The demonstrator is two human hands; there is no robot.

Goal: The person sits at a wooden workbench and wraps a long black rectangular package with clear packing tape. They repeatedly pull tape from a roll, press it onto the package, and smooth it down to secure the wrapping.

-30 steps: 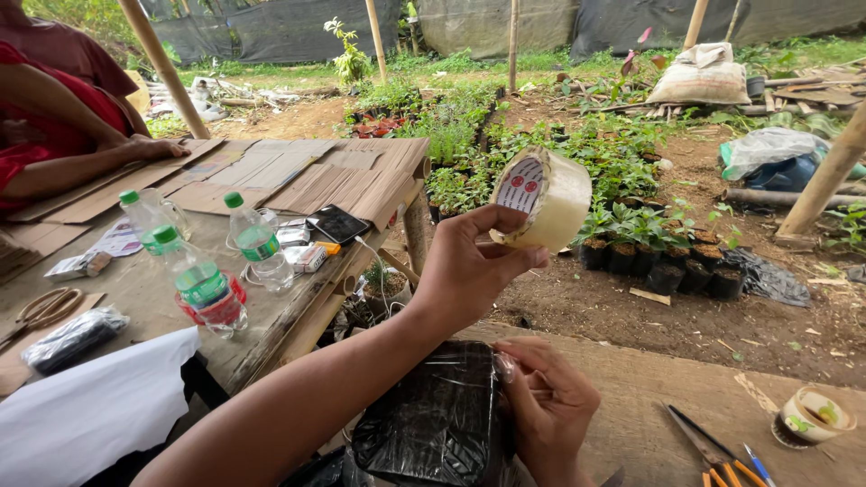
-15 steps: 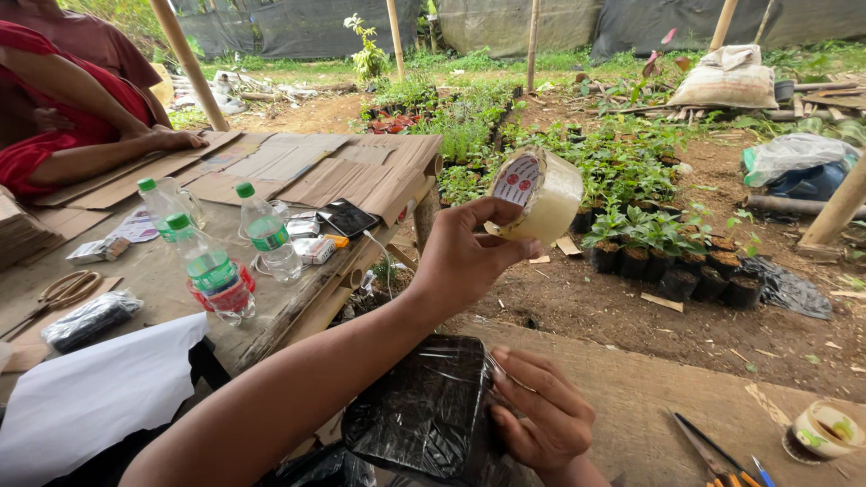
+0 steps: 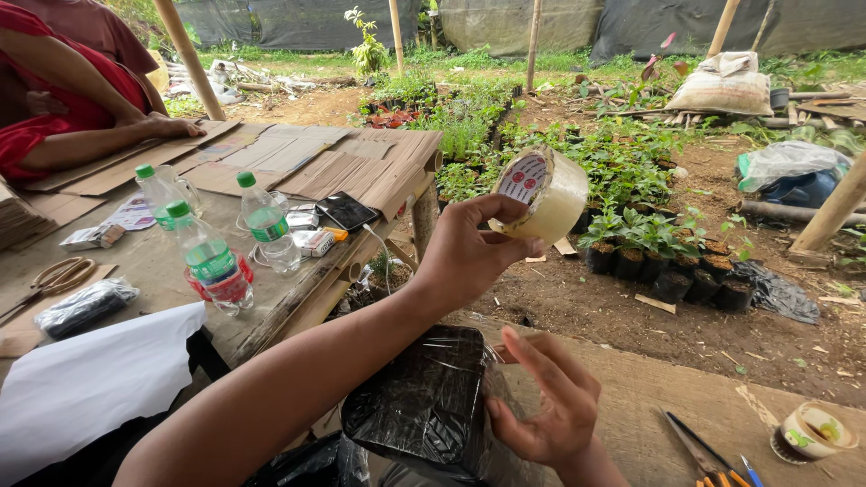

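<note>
My left hand is raised over the ground and grips a roll of clear packing tape by its rim, thumb on top. A thin strip of tape seems to run down from the roll towards the bundle below. My right hand rests against the right side of a black block wrapped in shiny clear film, fingers spread along its edge. The block sits low in front of me, partly behind my left forearm.
A cardboard-covered table on the left carries three green-capped bottles, a phone, scissors and white paper. Another person in red leans on it. Seedling pots, a paper cup and pens are on the right.
My left hand keeps the tape roll held up and has turned it slightly. My right hand's fingers have spread wider against the wrapped block.
</note>
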